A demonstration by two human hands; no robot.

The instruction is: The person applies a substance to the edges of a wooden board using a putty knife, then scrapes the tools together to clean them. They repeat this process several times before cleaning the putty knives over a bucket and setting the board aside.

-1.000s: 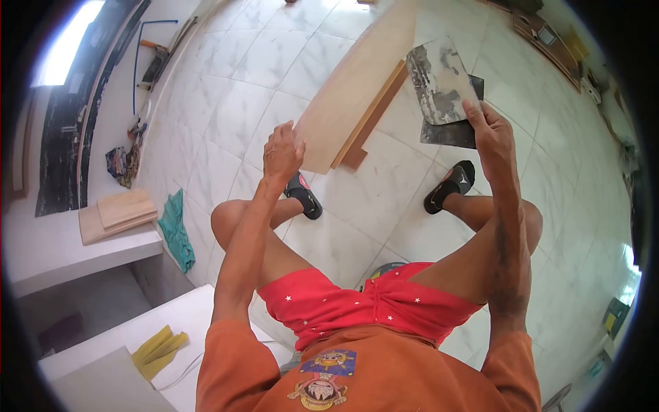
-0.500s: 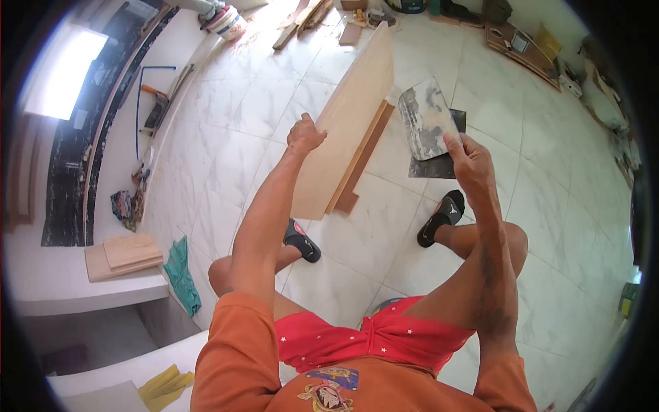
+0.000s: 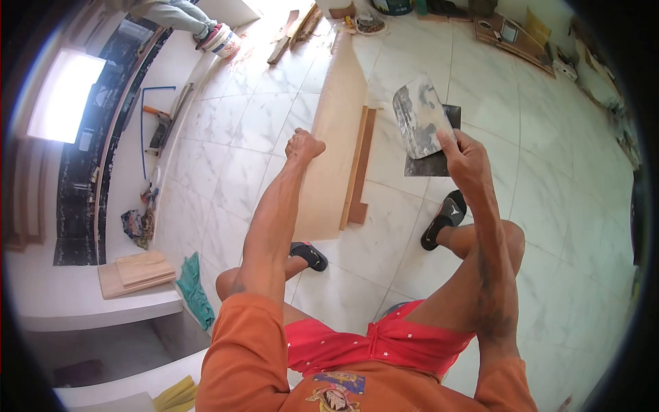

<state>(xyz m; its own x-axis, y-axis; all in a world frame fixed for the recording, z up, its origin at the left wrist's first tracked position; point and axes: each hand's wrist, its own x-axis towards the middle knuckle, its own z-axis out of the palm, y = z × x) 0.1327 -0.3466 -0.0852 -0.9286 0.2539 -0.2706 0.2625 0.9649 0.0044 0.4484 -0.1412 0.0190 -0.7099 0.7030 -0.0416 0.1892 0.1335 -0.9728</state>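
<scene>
My left hand (image 3: 304, 145) is closed on the left edge of a long, pale wooden board (image 3: 335, 137), which stands on its edge over the floor and runs away from me. A narrow wooden strip (image 3: 359, 168) runs along the board's right side near its base. In my right hand (image 3: 469, 159) is a flat, rounded-corner scraper (image 3: 419, 113) smeared with grey and white filler, pinched between thumb and fingers at its lower right edge. Below the scraper lies a dark square sheet (image 3: 429, 165) on the floor, partly hidden by it.
My feet in dark slides (image 3: 446, 216) are planted either side on the tiled floor (image 3: 384, 237). At left, wood pieces (image 3: 141, 271) rest on a ledge beside a teal cloth (image 3: 195, 292). Another person's legs (image 3: 182, 15) and a paint bucket (image 3: 223, 42) are at the upper left.
The board now appears further left and lies straighter ahead, with my left hand still on its edge. The right hand keeps the scraper in nearly the same place. The view has shifted slightly.
</scene>
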